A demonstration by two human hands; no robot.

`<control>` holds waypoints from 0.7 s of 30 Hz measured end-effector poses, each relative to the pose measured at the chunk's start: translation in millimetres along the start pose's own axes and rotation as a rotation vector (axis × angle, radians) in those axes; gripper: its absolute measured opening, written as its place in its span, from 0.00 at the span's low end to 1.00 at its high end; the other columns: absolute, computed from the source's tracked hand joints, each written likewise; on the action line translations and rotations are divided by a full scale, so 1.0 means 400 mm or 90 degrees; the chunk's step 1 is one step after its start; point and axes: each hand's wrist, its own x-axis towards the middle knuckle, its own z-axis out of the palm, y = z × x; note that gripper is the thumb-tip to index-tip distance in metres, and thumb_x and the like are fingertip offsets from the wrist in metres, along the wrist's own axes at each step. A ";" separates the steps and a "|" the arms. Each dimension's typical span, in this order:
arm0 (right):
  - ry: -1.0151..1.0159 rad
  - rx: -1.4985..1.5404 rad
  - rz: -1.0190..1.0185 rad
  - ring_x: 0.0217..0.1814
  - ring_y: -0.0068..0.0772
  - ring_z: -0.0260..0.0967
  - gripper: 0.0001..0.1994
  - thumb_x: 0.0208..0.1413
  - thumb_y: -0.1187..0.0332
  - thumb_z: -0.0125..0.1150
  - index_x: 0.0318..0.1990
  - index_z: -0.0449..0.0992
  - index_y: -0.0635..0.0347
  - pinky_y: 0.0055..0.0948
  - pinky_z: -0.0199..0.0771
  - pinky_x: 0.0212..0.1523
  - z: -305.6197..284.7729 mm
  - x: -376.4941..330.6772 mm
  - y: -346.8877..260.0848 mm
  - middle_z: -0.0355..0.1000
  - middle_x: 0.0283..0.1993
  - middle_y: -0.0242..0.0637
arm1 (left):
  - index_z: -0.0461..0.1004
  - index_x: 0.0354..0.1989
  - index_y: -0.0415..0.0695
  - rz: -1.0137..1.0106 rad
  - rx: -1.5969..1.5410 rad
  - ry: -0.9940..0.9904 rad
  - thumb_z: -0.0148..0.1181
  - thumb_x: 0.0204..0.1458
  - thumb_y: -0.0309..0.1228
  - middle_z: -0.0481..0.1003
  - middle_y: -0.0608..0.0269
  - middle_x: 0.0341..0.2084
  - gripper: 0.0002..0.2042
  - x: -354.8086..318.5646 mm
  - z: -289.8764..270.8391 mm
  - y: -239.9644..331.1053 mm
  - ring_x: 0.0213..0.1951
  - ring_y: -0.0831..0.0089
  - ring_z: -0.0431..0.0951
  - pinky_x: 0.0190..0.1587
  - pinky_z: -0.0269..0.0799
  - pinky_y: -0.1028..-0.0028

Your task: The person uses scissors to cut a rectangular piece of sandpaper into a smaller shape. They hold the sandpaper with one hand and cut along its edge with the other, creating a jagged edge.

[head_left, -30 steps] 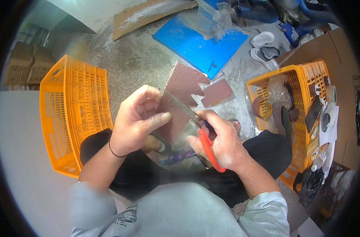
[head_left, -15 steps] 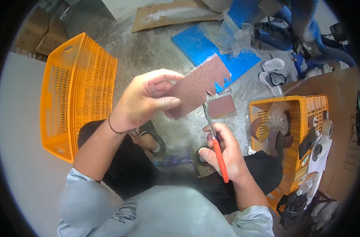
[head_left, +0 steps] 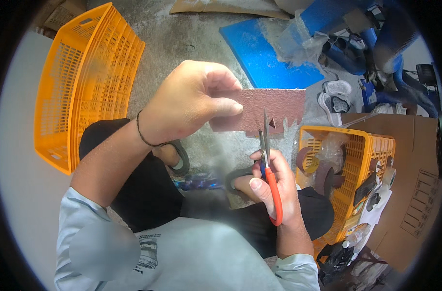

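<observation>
A reddish-brown sheet of sandpaper [head_left: 272,101] is pinched between the thumb and fingers of my left hand [head_left: 196,99]. Jagged notches run along its right part of the lower edge. My right hand [head_left: 274,182] is closed around red-handled scissors [head_left: 275,199], its thumb and fingers at the handles. The blades point up at the sheet's lower edge, slightly apart, with one tip in front of the paper. A small dark triangle of sandpaper [head_left: 273,123] shows beside the blades; whether it is loose or attached I cannot tell. Another sandpaper piece [head_left: 278,129] lies behind, mostly hidden.
Stacked yellow crates [head_left: 92,87] stand at the left. Another yellow crate [head_left: 359,145] at the right holds sandpaper rolls and plastic. A blue board [head_left: 274,58] lies on the floor ahead, near white shoes [head_left: 335,99] and blue hoses [head_left: 405,87]. Cardboard [head_left: 405,194] stands far right.
My left hand has turned the sandpaper from a slant to nearly level. The scissors have swung more upright, and their blades now overlap the sheet's lower edge. The whole view has shifted.
</observation>
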 end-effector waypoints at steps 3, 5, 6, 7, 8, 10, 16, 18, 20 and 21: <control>-0.009 -0.017 0.005 0.29 0.12 0.60 0.21 0.55 0.74 0.66 0.54 0.65 0.58 0.17 0.61 0.27 0.002 0.004 0.001 0.61 0.29 0.20 | 0.76 0.40 0.34 0.031 0.025 0.003 0.67 0.49 0.19 0.79 0.62 0.31 0.10 -0.003 0.002 0.000 0.32 0.79 0.79 0.35 0.77 0.79; -0.005 0.013 0.017 0.28 0.11 0.59 0.21 0.55 0.73 0.66 0.54 0.66 0.59 0.17 0.61 0.27 0.005 0.006 0.002 0.61 0.29 0.20 | 0.76 0.40 0.34 0.039 0.041 0.002 0.67 0.50 0.19 0.78 0.62 0.30 0.10 -0.006 0.002 0.000 0.32 0.79 0.79 0.34 0.77 0.79; -0.001 0.027 0.022 0.28 0.11 0.58 0.20 0.55 0.73 0.66 0.54 0.66 0.59 0.17 0.60 0.28 0.006 0.007 0.002 0.60 0.29 0.19 | 0.76 0.40 0.34 0.039 0.061 0.002 0.66 0.50 0.19 0.78 0.62 0.30 0.09 -0.008 0.000 0.001 0.31 0.79 0.78 0.34 0.77 0.79; 0.002 0.012 0.017 0.28 0.11 0.58 0.20 0.55 0.73 0.66 0.53 0.66 0.59 0.17 0.60 0.28 0.006 0.008 0.003 0.60 0.29 0.19 | 0.76 0.40 0.34 0.052 0.082 0.001 0.66 0.50 0.18 0.78 0.62 0.30 0.09 -0.010 0.000 0.002 0.31 0.80 0.78 0.33 0.77 0.79; 0.005 -0.003 0.011 0.28 0.11 0.58 0.20 0.55 0.73 0.66 0.53 0.66 0.59 0.17 0.60 0.28 0.006 0.010 0.004 0.60 0.28 0.19 | 0.76 0.40 0.34 0.035 0.069 0.001 0.66 0.50 0.18 0.78 0.62 0.30 0.09 -0.010 -0.001 0.002 0.31 0.80 0.78 0.33 0.77 0.79; 0.011 -0.016 0.008 0.29 0.11 0.58 0.20 0.54 0.73 0.66 0.53 0.67 0.59 0.17 0.59 0.28 0.006 0.012 0.005 0.60 0.28 0.19 | 0.76 0.40 0.33 0.031 0.054 -0.002 0.66 0.50 0.18 0.78 0.62 0.30 0.09 -0.009 -0.001 0.003 0.31 0.80 0.78 0.33 0.77 0.80; 0.024 -0.049 0.005 0.29 0.11 0.57 0.19 0.55 0.71 0.66 0.52 0.67 0.59 0.17 0.58 0.29 0.005 0.014 0.008 0.61 0.28 0.19 | 0.76 0.40 0.34 0.028 0.031 0.004 0.65 0.51 0.18 0.78 0.62 0.30 0.09 -0.012 0.007 -0.001 0.32 0.80 0.78 0.34 0.77 0.80; 0.027 -0.037 0.005 0.29 0.11 0.57 0.19 0.55 0.71 0.66 0.52 0.67 0.59 0.17 0.58 0.29 0.005 0.015 0.008 0.61 0.28 0.20 | 0.76 0.40 0.34 0.026 0.026 0.001 0.65 0.51 0.18 0.78 0.62 0.31 0.09 -0.011 0.010 -0.004 0.32 0.79 0.79 0.34 0.77 0.80; 0.030 -0.042 0.005 0.29 0.11 0.57 0.19 0.55 0.71 0.66 0.52 0.67 0.60 0.17 0.58 0.29 0.005 0.014 0.008 0.61 0.28 0.20 | 0.76 0.40 0.33 0.032 0.023 -0.004 0.65 0.51 0.18 0.78 0.62 0.31 0.09 -0.010 0.010 -0.005 0.32 0.79 0.79 0.35 0.77 0.80; 0.031 -0.041 0.005 0.29 0.11 0.57 0.19 0.55 0.71 0.66 0.52 0.67 0.60 0.17 0.58 0.29 0.004 0.014 0.007 0.61 0.28 0.20 | 0.76 0.40 0.34 0.035 0.021 -0.007 0.65 0.51 0.18 0.78 0.62 0.31 0.09 -0.009 0.011 -0.006 0.33 0.79 0.79 0.35 0.77 0.79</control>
